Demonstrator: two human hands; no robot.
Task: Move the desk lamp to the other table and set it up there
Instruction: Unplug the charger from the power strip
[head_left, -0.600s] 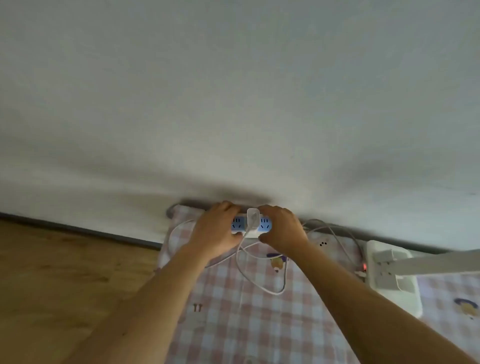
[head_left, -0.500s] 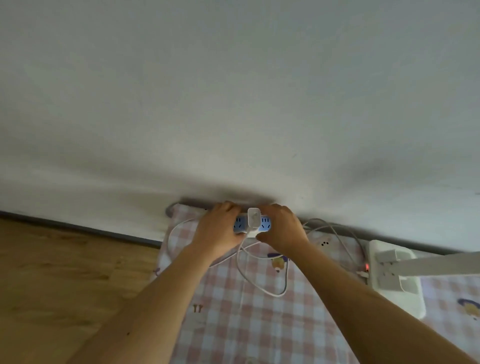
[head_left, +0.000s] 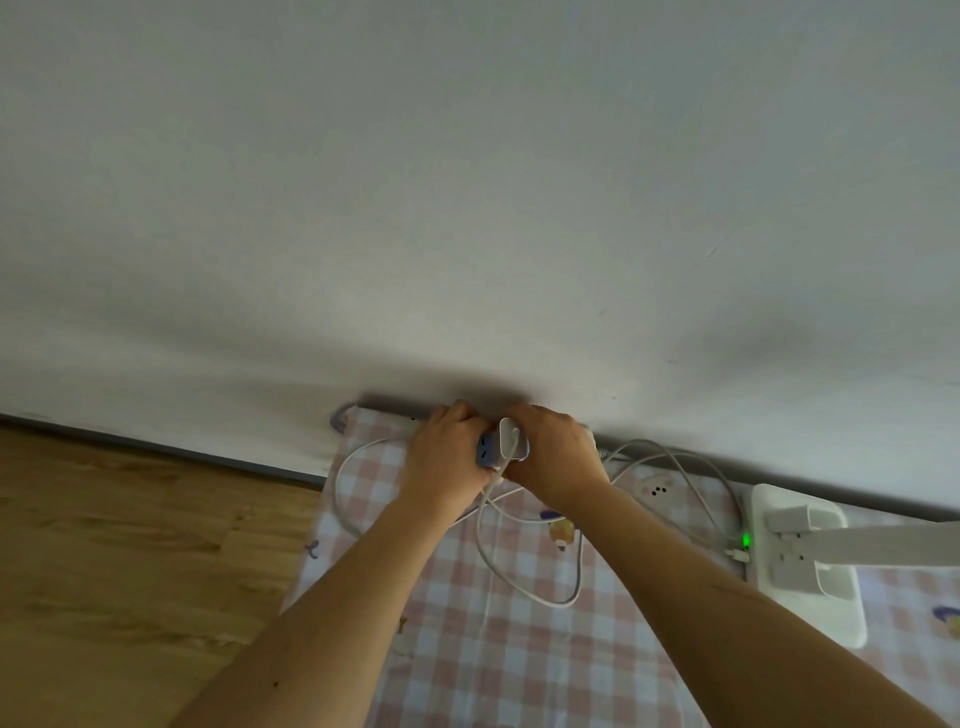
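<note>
At the far edge of the worktop (head_left: 519, 649), against the wall (head_left: 467, 208), a power strip (head_left: 485, 451) is gripped from the left by the left hand (head_left: 447, 457), its fingers curled around the strip's end. A white plug (head_left: 509, 439) standing in the strip is pinched by the fingers of the right hand (head_left: 556, 457). White cable (head_left: 524, 582) is looped over the checked cloth below both hands. The lamp (head_left: 810, 566) is seen at the right of the same worktop, near the wall, its white base flat on the cloth and its arm running off the right edge. A green light (head_left: 746, 540) is lit at the base's left side. Wooden floor (head_left: 130, 545) is visible at left.
</note>
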